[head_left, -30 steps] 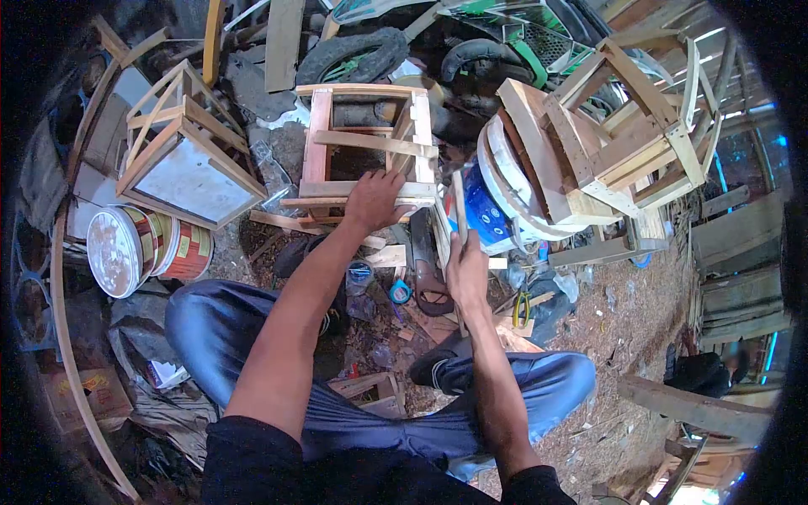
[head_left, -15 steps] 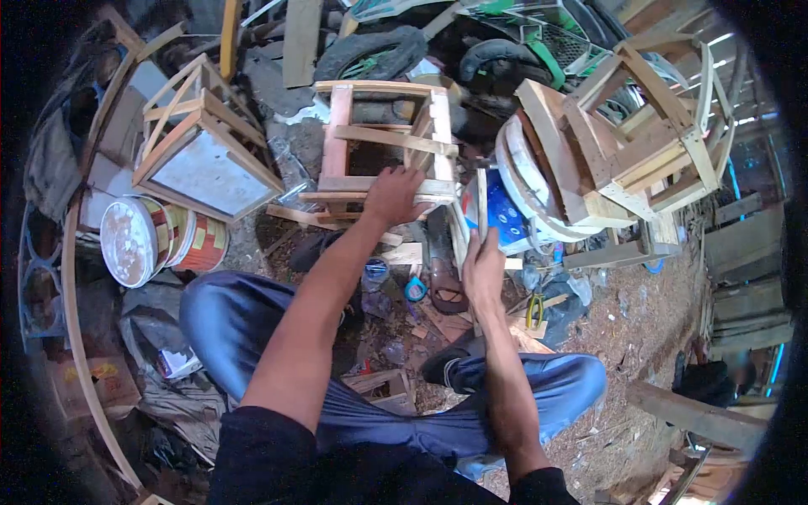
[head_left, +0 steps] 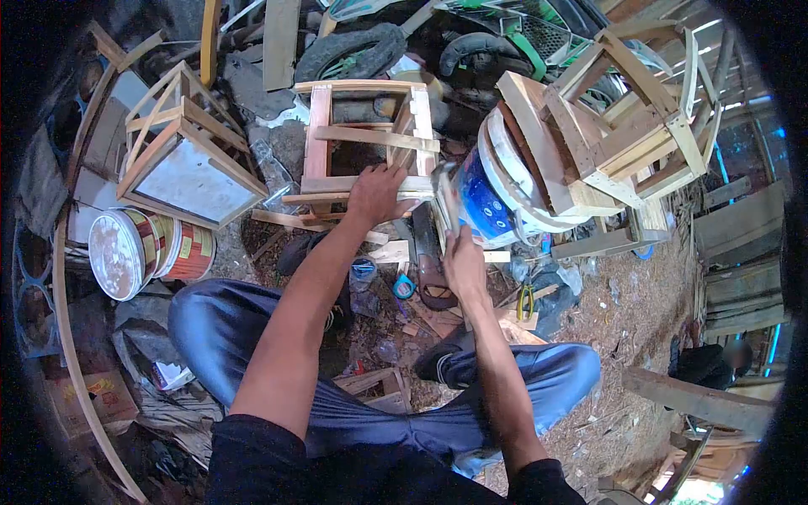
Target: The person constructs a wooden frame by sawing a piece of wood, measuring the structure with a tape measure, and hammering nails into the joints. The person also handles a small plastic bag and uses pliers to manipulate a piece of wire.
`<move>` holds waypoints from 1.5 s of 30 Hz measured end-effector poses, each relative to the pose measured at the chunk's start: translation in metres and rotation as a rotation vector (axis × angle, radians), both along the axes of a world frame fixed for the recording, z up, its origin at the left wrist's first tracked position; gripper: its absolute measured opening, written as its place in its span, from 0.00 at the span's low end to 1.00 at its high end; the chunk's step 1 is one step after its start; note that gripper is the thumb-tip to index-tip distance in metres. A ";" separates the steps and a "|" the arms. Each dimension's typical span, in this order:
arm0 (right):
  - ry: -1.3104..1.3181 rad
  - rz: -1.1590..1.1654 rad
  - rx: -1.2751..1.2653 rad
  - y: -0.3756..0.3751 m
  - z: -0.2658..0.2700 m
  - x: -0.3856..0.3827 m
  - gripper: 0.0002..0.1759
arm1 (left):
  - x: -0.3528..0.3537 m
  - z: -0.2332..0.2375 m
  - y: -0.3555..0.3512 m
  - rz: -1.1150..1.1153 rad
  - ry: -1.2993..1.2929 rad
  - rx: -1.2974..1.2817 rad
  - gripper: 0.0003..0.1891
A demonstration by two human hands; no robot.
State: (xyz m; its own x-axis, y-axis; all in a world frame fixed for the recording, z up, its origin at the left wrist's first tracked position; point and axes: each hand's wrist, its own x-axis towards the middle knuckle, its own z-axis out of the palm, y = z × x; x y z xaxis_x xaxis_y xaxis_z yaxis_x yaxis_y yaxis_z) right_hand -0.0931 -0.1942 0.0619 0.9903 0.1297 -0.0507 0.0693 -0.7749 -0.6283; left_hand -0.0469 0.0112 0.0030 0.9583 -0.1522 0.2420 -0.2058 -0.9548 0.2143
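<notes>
A small wooden stool frame (head_left: 316,126) of pale and pinkish bars stands before me, with a slat (head_left: 379,137) slanting across it. My left hand (head_left: 376,195) grips its near rail close to the right corner. Just right of that corner, my right hand (head_left: 465,263) is closed around the handle of a hammer (head_left: 447,198). Its greyish head, smeared by motion, is right beside the frame's right post. Below the frame, wood offcuts, a turquoise tape measure (head_left: 404,287) and a brown sandal (head_left: 433,282) lie on the ground between my legs.
A blue and white bucket (head_left: 484,194) on the right bears another wooden frame (head_left: 623,143). Yellow-handled pliers (head_left: 525,303) lie nearby. At left are a frame with a white panel (head_left: 202,179) and a paint bucket (head_left: 118,255). A person (head_left: 711,364) is at far right.
The hammer in my right hand has swung left toward the frame's right post. My left hand keeps its hold on the rail. The view has shifted slightly.
</notes>
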 end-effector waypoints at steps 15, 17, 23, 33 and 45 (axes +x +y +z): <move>0.052 0.003 0.046 -0.005 -0.007 0.001 0.13 | 0.001 0.000 0.000 0.019 0.041 0.049 0.31; 0.061 -0.020 0.071 -0.003 0.005 -0.003 0.13 | 0.001 -0.003 -0.001 0.013 0.020 0.052 0.32; -0.018 0.048 -0.051 -0.006 -0.018 -0.001 0.14 | 0.005 -0.004 0.000 -0.002 0.029 0.076 0.33; 0.144 0.049 -0.013 0.000 -0.018 -0.001 0.15 | 0.004 -0.001 -0.003 0.013 0.012 0.116 0.29; -0.005 0.053 0.014 -0.008 -0.028 0.004 0.14 | 0.007 -0.009 -0.001 -0.025 -0.057 0.063 0.29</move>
